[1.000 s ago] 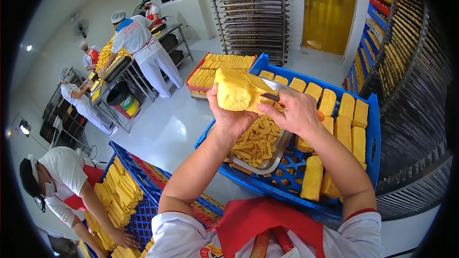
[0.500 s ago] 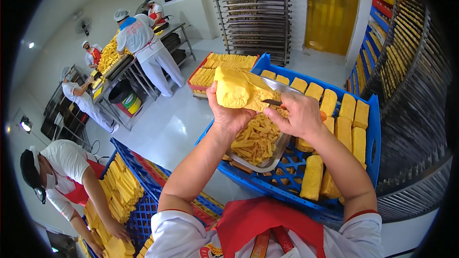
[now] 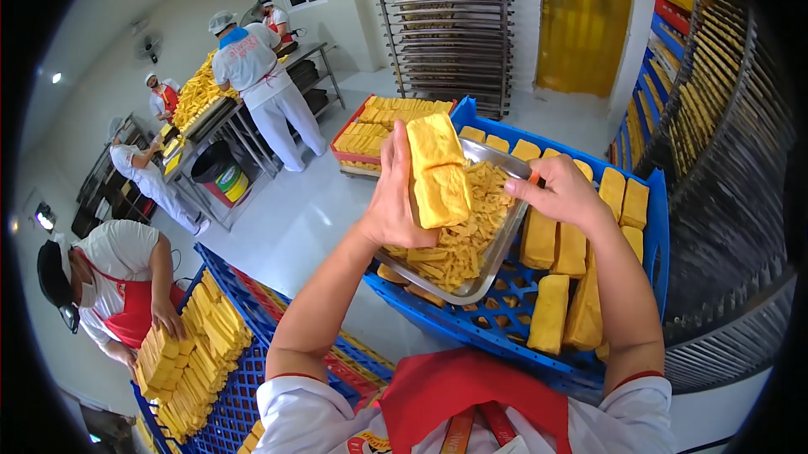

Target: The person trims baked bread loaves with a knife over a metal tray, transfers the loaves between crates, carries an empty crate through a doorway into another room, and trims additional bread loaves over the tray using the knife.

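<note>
My left hand point(image 3: 394, 206) is wrapped round a yellow loaf point(image 3: 441, 189), tilted up over a metal tray point(image 3: 481, 287). A crease crosses the loaf's near face. The tray holds many cut yellow trimmings point(image 3: 450, 252) and rests on a blue crate point(image 3: 662, 235). Over the tray's right edge, my right hand point(image 3: 562, 191) is closed on a knife with an orange handle point(image 3: 534, 177); its blade is hard to make out at this angle. The hands are apart, and the knife is off the loaf.
More loaves point(image 3: 551, 311) stand in the blue crate. Beyond it is a red crate point(image 3: 358, 159) of yellow slices. At left, a co-worker point(image 3: 126, 286) handles yellow pieces in another blue crate point(image 3: 244, 349). Racks point(image 3: 442, 25) stand behind; other people work at a table point(image 3: 219, 122).
The left hand has turned the loaf more upright. My right hand has drawn the knife away from it to the right. The co-worker at left has straightened and lifted a block of yellow pieces.
</note>
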### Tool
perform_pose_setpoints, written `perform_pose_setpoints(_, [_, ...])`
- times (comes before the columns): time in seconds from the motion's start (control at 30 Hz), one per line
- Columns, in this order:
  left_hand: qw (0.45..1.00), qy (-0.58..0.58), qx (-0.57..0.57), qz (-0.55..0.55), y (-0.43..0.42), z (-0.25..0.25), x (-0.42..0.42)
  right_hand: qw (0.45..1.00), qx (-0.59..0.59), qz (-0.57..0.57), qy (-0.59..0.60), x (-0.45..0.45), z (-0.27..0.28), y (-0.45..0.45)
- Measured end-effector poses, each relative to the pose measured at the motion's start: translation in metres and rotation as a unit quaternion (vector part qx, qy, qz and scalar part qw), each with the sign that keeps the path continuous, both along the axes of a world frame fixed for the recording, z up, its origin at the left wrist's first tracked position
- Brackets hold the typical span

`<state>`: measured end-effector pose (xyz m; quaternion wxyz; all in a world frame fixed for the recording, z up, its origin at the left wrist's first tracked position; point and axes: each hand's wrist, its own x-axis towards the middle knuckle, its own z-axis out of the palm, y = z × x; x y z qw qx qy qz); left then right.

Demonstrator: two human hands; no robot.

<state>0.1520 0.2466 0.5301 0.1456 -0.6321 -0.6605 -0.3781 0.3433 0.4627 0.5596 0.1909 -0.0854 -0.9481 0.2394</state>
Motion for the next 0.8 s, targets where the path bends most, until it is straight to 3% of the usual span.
perform_pose_setpoints(0.07, [1.000,0.019,-0.007,-0.010,-0.001,-0.006,-0.001,0.992,-0.122,0.026,0.017,-0.001,0.005,-0.010])
perform_pose_setpoints(0.33, [0.997,0.058,-0.016,-0.047,-0.002,-0.015,-0.001,0.987,-0.146,0.061,0.021,-0.012,0.011,-0.028])
perform_pose_setpoints(0.43, [0.992,0.116,0.016,-0.054,-0.001,-0.017,-0.001,0.994,-0.074,0.072,0.021,-0.017,0.012,-0.026])
perform_pose_setpoints(0.5, [0.982,0.145,0.046,-0.108,0.000,-0.012,-0.001,0.996,0.053,0.064,0.038,-0.018,0.015,-0.030])
perform_pose_setpoints(0.63, [0.985,0.125,0.055,-0.102,-0.003,-0.007,0.001,0.994,0.067,0.052,0.072,-0.021,0.006,-0.036])
perform_pose_setpoints(0.7, [0.981,0.151,0.058,-0.108,-0.004,-0.005,-0.002,0.981,0.071,0.043,0.175,-0.023,0.002,-0.042])
perform_pose_setpoints(0.8, [0.979,0.154,0.057,-0.119,-0.007,-0.006,-0.003,0.983,0.074,0.054,0.156,-0.025,-0.001,-0.043])
